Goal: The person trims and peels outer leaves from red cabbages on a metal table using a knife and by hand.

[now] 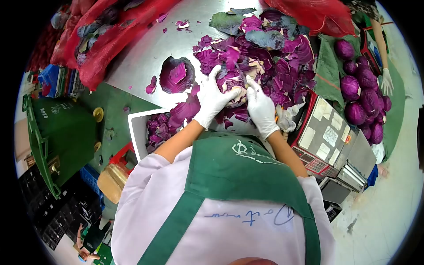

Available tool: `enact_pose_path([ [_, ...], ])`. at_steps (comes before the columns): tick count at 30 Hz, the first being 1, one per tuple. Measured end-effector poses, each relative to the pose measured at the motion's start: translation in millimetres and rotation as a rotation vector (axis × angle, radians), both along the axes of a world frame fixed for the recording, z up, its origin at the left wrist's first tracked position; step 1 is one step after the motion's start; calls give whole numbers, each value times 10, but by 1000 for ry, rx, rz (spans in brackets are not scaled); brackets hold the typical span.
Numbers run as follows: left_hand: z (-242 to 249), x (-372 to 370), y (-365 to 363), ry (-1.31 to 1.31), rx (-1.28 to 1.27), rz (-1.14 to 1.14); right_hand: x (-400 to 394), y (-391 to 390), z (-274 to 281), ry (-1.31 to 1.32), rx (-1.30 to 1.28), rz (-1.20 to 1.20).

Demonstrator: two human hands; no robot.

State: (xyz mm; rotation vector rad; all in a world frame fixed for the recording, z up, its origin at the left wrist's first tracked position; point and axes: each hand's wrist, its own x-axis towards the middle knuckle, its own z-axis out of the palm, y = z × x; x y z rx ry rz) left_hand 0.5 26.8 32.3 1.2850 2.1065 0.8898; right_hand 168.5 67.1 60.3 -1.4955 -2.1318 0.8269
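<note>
- As far as I can tell via head cam, cabbage head (232, 83) sits btwn both gloved hands, nr the near side of metal table (132, 57), pale patches showing up top.
- L hand (213, 99): thumb & index spread wide, hooked round its left side; I'd call that a grasp.
- R hand (261, 108): fingers up against the right side; can't tell if pinching a leaf or just bracing, contact partly hidden.
- Wt: prob. solid, a bit heavy for its size; I'd want a palm on it, not tips only.
- Feel: core should be firm; outer layers crisp, likely to snap along the ribs if bent hard.
- Slip: waxy skin + thin gloves = poss. slick; can't see whether wet.
- Hold: I'd cup the body low w/ L, put R at a leaf's base nr the pale rib. Avoid hanging it by a loose edge; would prob. tear.
- Around: leaf pile (285, 75) beyond & right; cupped leaf (176, 75) apart, left; white bin (134, 134) by L forearm; scale (319, 124) nr R forearm.
</note>
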Motion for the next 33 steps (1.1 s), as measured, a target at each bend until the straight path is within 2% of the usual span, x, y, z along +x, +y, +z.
enact_pose_path([
  [3, 77, 142, -9, 91, -18, 11, -37, -75, 69, -141, -62, 11],
  [5, 163, 183, -1, 99, -132, 51, -55, -82, 59, -204, -30, 24],
  [9, 169, 223, -42, 102, -84, 70, -49, -42, 48, -221, 53, 8],
  [11, 158, 221, -53, 107, -67, 72, -11, 42, -45, -127, -53, -99],
  [13, 132, 212, -70, 108, -53, 75, 9, 87, -165, -66, 34, -116],
  [15, 104, 194, -82, 97, -37, 61, 65, 177, -194, -212, -101, -105],
  [17, 95, 193, -71, 92, -33, 69, 36, 191, -173, -136, -100, -100],
  [19, 91, 187, -99, 86, -45, 81, -63, 115, -167, 74, 291, -71],
  [20, 98, 173, -96, 73, -56, 76, -59, 117, -139, -94, 179, -46],
  [23, 148, 125, -46, 9, -71, 55, -43, 213, -351, -123, 116, -40],
  [25, 141, 132, -64, -3, -66, 74, 22, 351, -250, -174, -54, -95],
  [27, 88, 102, -72, -29, -9, 68, 166, 419, -389, 54, 13, -85],
  [28, 76, 97, -70, -6, -8, 79, 234, 379, -385, 101, 10, -6],
  [31, 101, 109, -68, 0, -98, 85, 171, 137, -201, 89, -72, 105],
  [32, 110, 110, -62, -16, -73, 91, 125, 132, -150, -94, -155, 106],
  [33, 106, 106, -61, -44, -65, 96, 77, 125, -165, -106, -112, 92],
])
